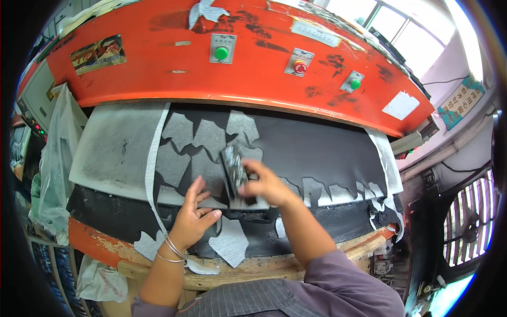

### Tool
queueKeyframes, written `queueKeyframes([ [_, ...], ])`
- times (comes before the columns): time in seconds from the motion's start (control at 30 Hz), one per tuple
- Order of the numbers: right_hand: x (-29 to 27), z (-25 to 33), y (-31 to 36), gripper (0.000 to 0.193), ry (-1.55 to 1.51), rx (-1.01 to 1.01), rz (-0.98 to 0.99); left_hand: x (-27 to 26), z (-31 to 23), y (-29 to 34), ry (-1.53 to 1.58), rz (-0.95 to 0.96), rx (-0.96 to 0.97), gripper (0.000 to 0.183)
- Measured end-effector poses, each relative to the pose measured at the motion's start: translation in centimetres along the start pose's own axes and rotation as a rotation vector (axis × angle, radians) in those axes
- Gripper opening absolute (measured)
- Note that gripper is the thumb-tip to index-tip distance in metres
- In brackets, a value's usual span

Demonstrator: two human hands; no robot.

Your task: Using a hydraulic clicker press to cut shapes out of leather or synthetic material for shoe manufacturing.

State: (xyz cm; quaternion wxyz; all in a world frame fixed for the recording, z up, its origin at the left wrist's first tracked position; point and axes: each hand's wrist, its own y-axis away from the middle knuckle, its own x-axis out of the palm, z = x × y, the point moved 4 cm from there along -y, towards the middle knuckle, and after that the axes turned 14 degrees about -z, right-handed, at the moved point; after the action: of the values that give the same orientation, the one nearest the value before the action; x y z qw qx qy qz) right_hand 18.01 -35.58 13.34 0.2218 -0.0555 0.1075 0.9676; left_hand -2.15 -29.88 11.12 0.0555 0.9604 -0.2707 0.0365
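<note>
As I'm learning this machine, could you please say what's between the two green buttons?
In the head view, a red button on its pale plate sits between them.

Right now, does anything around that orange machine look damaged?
Yes. Black smudges and a ragged white patch mar the long orange front panel, while the orange-painted lower ledge looks scraped, with paler patches showing through its worn coat.

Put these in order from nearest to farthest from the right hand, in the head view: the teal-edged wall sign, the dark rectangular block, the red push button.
1. Dark rectangular block: in the right hand, on its left side.
2. Red push button: beyond the hand, on the orange machine front.
3. Teal-edged wall sign: far off to the right.
</note>
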Motion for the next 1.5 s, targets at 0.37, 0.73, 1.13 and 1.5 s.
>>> queueKeyframes([
  [0.37, -7.2, -5.3, 11.3, 0.048, -0.128, 0.041, 0.23, 11.3, 3.8, 8.2, 0.042, -0.211, 0.05, 0.04],
  [0.73, -17.2, 3.0, 3.7, 0.027, 1.323, -1.105, 0.542, 8.2, 1.9, 13.2, -0.938, -0.289, 0.167, 0.048],
  [1.13, -16.6, -1.9, -1.5, 0.026, 1.439, -1.279, 0.579, 13.0, 2.5, -2.1, -0.717, -0.127, 0.418, 0.054],
  [1.5, -17.2, -8.1, 0.2, 0.067, 0.945, -0.5, -0.338, 17.2, 6.6, -10.2, -0.829, -0.144, 0.524, 0.061],
])
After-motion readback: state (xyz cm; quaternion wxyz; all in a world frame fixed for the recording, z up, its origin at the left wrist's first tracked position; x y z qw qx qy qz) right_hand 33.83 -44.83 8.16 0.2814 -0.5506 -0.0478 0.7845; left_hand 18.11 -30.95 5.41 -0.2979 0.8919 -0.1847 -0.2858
